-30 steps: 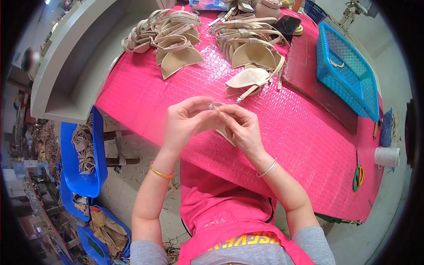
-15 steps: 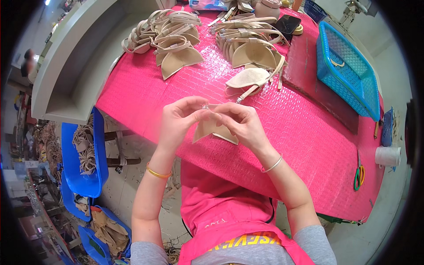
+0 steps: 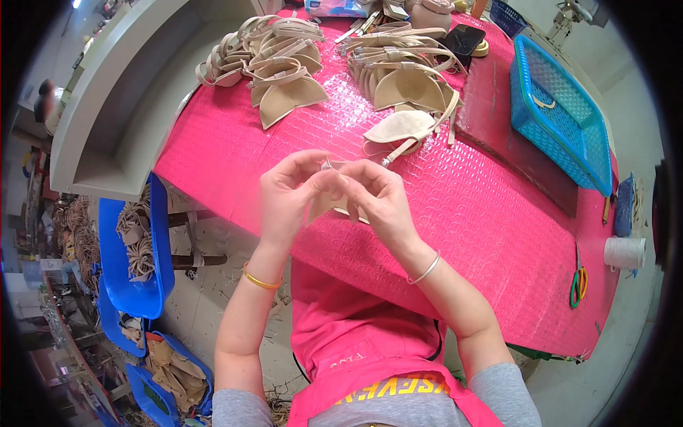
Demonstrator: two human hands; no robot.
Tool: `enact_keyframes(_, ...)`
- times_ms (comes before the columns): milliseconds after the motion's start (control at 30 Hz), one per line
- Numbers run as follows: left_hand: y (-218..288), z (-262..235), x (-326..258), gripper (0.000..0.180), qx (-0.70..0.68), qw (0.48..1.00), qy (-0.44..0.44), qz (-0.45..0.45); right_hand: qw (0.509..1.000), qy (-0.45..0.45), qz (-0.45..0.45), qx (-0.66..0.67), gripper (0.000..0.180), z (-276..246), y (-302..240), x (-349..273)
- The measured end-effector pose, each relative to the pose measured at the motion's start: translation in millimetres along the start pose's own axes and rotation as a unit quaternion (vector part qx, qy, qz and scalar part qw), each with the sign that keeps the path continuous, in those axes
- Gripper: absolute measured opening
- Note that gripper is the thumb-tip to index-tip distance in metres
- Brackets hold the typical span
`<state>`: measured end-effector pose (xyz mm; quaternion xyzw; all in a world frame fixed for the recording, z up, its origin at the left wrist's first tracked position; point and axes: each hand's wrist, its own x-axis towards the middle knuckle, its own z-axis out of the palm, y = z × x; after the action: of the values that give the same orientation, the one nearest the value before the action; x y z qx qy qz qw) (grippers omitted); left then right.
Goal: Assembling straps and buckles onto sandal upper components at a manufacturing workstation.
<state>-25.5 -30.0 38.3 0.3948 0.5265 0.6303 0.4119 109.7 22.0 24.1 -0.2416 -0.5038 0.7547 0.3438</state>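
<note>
Over the near edge of the pink-covered table, my left hand and my right hand meet, both pinching a beige sandal upper. Its pointed lower part hangs below my fingers. Between the fingertips a small silvery buckle shows; the strap there is mostly hidden by my fingers. Just beyond my right hand lies another beige upper with a strap and a shiny buckle end. Farther off are two piles of such uppers, a left pile and a right pile.
A blue plastic basket rests on a dark red board at the right. Scissors and a white thread spool are near the right edge. Blue bins with beige pieces stand at the lower left, below a grey shelf.
Both hands have shifted slightly, drawing closer together, and my right hand has moved a little left. Less of the held upper shows below the fingers.
</note>
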Motion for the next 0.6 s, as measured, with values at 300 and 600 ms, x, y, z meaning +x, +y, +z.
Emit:
enact_keyframes(300, 7.8, -8.0, 4.2, 0.024, 0.002, 0.999, -0.04, -0.021, 1.0, 0.002, -0.021, 0.001, 0.01, 5.1, 1.3, 2.9)
enact_keyframes(600, 9.2, -12.5, 5.2, 0.023, 0.006, 0.998, -0.057, -0.023, 0.996, 0.035, -0.018, 0.084, 0.016, 11.3, -3.8, 6.5)
